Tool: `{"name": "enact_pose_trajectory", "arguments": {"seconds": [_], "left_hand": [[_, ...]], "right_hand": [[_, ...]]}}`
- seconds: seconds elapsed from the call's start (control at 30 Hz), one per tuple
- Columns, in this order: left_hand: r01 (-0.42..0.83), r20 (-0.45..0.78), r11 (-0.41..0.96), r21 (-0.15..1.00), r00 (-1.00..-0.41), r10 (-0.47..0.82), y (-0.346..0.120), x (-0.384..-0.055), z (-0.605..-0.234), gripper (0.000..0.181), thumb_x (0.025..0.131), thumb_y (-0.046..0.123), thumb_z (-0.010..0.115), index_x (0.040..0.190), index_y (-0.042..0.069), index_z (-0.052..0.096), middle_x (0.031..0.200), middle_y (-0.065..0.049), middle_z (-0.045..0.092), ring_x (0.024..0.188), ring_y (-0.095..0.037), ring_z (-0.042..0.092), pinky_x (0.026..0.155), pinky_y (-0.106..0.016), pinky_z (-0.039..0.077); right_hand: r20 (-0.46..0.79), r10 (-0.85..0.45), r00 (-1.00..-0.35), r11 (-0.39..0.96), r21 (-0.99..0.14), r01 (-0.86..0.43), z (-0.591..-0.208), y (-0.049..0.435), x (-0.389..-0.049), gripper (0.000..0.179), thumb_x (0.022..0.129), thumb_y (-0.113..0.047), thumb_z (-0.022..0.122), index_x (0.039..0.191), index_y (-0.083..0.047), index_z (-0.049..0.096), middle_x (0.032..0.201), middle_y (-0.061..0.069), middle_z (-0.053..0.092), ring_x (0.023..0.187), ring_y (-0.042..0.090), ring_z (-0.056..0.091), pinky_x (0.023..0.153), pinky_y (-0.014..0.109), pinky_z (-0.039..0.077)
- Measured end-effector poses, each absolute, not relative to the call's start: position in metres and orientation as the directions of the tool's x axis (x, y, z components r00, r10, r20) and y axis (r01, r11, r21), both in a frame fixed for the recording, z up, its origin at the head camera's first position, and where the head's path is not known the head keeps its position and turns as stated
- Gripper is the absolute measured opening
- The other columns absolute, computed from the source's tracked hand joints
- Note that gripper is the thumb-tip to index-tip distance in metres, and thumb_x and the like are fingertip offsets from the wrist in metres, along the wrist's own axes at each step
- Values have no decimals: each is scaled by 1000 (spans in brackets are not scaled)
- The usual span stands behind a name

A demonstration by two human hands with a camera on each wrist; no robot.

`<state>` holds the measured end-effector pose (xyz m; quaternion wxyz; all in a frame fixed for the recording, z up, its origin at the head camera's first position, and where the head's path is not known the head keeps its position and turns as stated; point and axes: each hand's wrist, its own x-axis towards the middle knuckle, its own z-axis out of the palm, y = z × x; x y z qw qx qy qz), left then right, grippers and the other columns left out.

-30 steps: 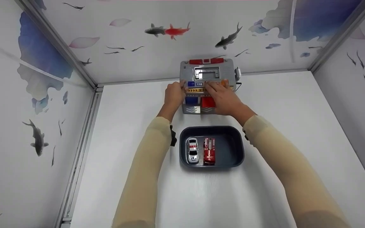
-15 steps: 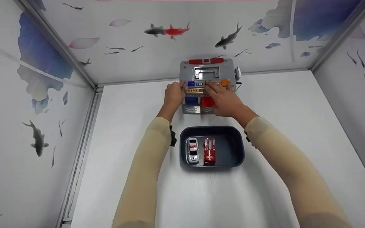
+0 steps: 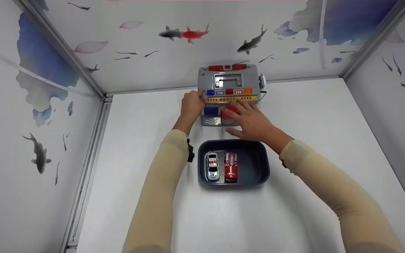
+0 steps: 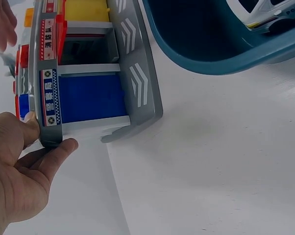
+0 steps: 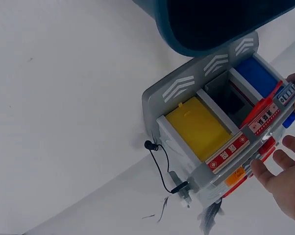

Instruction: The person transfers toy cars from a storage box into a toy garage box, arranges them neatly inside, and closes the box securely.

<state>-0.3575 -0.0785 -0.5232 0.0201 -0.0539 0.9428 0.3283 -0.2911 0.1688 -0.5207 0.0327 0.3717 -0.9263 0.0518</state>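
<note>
A grey toy garage [image 3: 213, 82] stands against the back wall, with blue, red and orange buttons along its top. In the left wrist view its blue door [image 4: 91, 98] is down, and the red door [image 4: 62, 41] stands swung up over a dark middle bay. A yellow door [image 5: 199, 128] covers the third bay in the right wrist view. My left hand [image 3: 192, 105] grips the garage's left top edge, thumb above and fingers below. My right hand [image 3: 253, 121] hovers at the front right of the garage, fingers spread and overlapping the red door, holding nothing.
A dark blue bin [image 3: 266, 165] sits on the white table [image 3: 139, 158] in front of the garage. Inside it lie a silver toy car [image 3: 213, 167] and a red toy fire truck [image 3: 231, 167]. A black cord [image 5: 159, 169] hangs at the garage's side. Printed walls enclose the table.
My right hand has come off the top buttons and moved down toward me, its fingers spreading; the red button and 119 label now show. My left hand keeps its grip in place.
</note>
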Motion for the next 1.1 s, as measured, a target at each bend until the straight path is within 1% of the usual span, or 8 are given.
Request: {"name": "enact_pose_trajectory", "arguments": {"seconds": [0.1, 0.23, 0.47, 0.6, 0.7, 0.8, 0.87, 1.1], "left_hand": [[-117, -79, 778, 618, -993, -87, -77, -357, -524, 42, 113, 28, 65, 154, 18, 66, 144, -10, 76, 120, -22, 76, 99, -39, 62], [-101, -82, 789, 607, -995, -64, -76, -356, -526, 43, 113, 27, 65, 155, 17, 66, 142, -11, 77, 115, -22, 77, 97, -39, 63], [-88, -62, 799, 595, -996, -64, -77, -357, -525, 41, 113, 27, 65, 153, 16, 68, 138, -13, 78, 118, -25, 77, 100, -42, 62], [-91, -56, 798, 596, -996, -72, -78, -357, -524, 41, 113, 27, 65, 153, 17, 68, 139, -12, 78, 116, -24, 77, 98, -41, 62], [-90, -51, 801, 591, -996, -74, -79, -357, -523, 42, 114, 26, 64, 154, 17, 67, 143, -11, 76, 122, -24, 76, 100, -40, 61], [-88, -46, 804, 588, -996, -75, -79, -357, -523, 42, 114, 26, 64, 154, 17, 66, 146, -9, 75, 129, -24, 74, 104, -39, 61], [-93, -48, 802, 590, -996, -80, -79, -357, -523, 42, 114, 27, 64, 154, 16, 67, 144, -9, 76, 128, -24, 75, 104, -39, 61], [-110, -64, 796, 595, -994, -90, -77, -357, -524, 42, 114, 28, 64, 155, 17, 65, 145, -8, 75, 125, -22, 75, 103, -39, 61]], "right_hand": [[110, -700, -705, 703, -65, -708, -525, 173, -278, 72, 108, -63, 61, 169, -29, 46, 177, 17, 39, 163, 46, 35, 128, 75, 32], [97, -711, -696, 693, -68, -718, -528, 179, -260, 67, 107, -64, 61, 166, -31, 52, 170, 18, 47, 156, 46, 43, 126, 74, 36], [58, -765, -642, 641, -34, -767, -533, 180, -232, 66, 107, -64, 62, 166, -39, 49, 164, 18, 52, 146, 48, 51, 122, 71, 44], [55, -810, -584, 585, 7, -811, -541, 180, -219, 64, 107, -64, 63, 163, -35, 54, 153, 17, 58, 134, 40, 54, 114, 62, 51], [61, -839, -540, 543, 47, -838, -548, 179, -214, 60, 107, -66, 61, 157, -32, 61, 147, 15, 60, 126, 35, 55, 107, 55, 53], [54, -860, -508, 510, 57, -858, -554, 179, -209, 58, 106, -67, 60, 151, -31, 67, 145, 13, 61, 126, 33, 55, 106, 54, 53], [34, -870, -491, 492, 58, -869, -558, 180, -206, 58, 106, -69, 60, 148, -30, 69, 146, 13, 61, 129, 34, 55, 108, 56, 53], [-51, -877, -477, 474, 71, -878, -567, 178, -200, 72, 97, -84, 59, 148, -34, 71, 148, 13, 61, 132, 37, 54, 108, 59, 51]]}}
